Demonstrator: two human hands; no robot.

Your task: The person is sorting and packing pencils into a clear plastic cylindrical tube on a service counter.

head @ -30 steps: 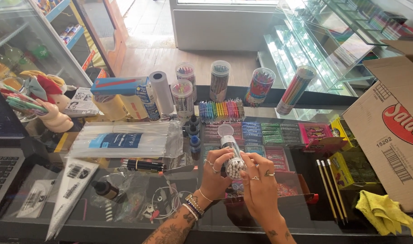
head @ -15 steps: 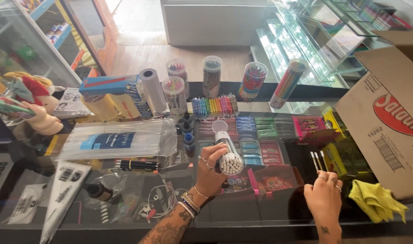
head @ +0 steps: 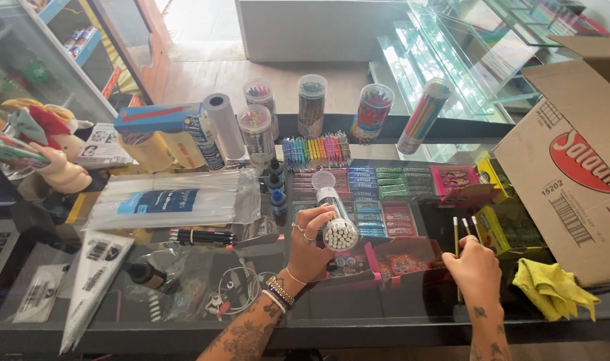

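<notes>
Our left hand (head: 310, 242) wraps the light, slick clear tube (head: 334, 215) of pencils mid-body, open end tipped rightward, while our right hand (head: 475, 269) pinches thin, stiff pencils (head: 463, 227) near their lower ends.

I see bare tabletop (head: 398, 314) only along the near edge; a cardboard box (head: 572, 167) blocks the right, and tubs (head: 312, 103) and packets (head: 171, 200) crowd the rest.
</notes>
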